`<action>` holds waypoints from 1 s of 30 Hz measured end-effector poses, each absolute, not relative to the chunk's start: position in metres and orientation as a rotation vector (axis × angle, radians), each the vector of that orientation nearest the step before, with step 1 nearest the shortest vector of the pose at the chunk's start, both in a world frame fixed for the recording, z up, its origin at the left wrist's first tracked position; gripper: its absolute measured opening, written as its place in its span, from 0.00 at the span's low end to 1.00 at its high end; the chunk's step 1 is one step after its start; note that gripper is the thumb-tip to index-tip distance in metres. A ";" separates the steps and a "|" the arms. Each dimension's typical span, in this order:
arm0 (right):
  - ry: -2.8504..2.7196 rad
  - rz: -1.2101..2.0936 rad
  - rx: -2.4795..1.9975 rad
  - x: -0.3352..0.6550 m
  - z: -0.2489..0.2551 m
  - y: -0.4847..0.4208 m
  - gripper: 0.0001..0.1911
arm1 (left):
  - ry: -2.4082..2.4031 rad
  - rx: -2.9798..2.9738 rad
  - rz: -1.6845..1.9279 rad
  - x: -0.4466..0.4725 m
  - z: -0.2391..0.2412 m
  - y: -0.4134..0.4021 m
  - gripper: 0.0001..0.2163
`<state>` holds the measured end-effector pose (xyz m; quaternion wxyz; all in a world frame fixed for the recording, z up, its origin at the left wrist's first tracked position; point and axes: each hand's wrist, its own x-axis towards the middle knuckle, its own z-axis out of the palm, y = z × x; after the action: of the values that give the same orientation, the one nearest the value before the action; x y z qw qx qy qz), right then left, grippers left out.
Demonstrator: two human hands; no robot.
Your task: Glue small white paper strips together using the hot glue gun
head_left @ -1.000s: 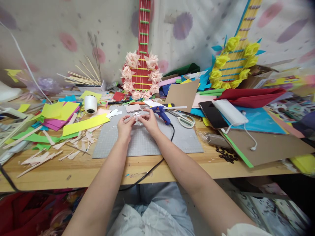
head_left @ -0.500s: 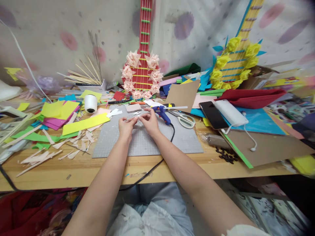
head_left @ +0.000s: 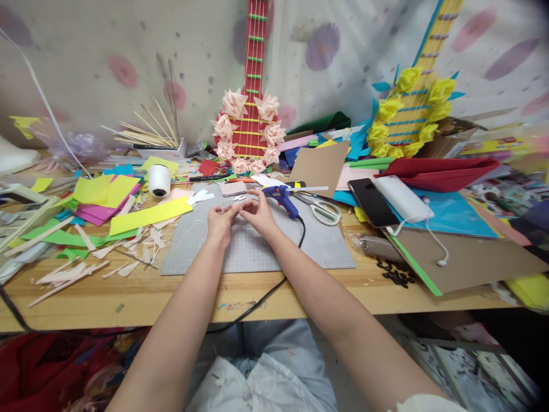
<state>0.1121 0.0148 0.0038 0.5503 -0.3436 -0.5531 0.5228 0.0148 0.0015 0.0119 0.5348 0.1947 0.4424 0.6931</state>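
Both bare hands are up over the grey gridded cutting mat (head_left: 257,254), fingertips meeting. Left hand (head_left: 219,225): thumb and index pinched together, other fingers curled. Right hand (head_left: 260,216): thumb and index curved toward the left fingertips, arched with a gap between them. Can't tell if either grips anything; whatever is at the fingertips is too small to make out. That contact spot is above the mat's far half.

Just beyond the fingers: slim silvery metal pieces (head_left: 235,198), then a flat pale-pink rectangular piece (head_left: 234,188). Just right of the right hand: blue plastic glue gun (head_left: 282,198), white stick out the back, black cord (head_left: 303,233) running down under the right forearm. Farther right, scissors with pale grey handles (head_left: 337,216).

Left of the left hand: white paper scraps (head_left: 201,197), long yellow paper strip (head_left: 151,216), white cylindrical roll (head_left: 159,181). Well beyond both hands, a red guitar-shaped piece with pale-pink paper flowers (head_left: 247,134) stands upright. Far right of the hands, black smartphone (head_left: 373,202).
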 end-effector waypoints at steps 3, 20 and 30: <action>-1.322 1.238 -0.829 0.111 0.001 0.016 0.27 | 1.013 0.507 1.679 0.013 0.005 0.004 0.23; -1.153 1.283 -0.944 0.115 0.005 0.016 0.25 | 1.152 0.657 1.649 0.012 0.006 -0.002 0.21; -1.802 1.221 -1.135 0.157 0.041 0.010 0.16 | 1.182 0.550 1.685 0.006 0.012 0.001 0.22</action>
<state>0.1571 0.0104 0.0413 0.3366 -0.4355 -0.6911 0.4683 0.0062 0.0008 0.0123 0.4843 0.2260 0.4853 0.6920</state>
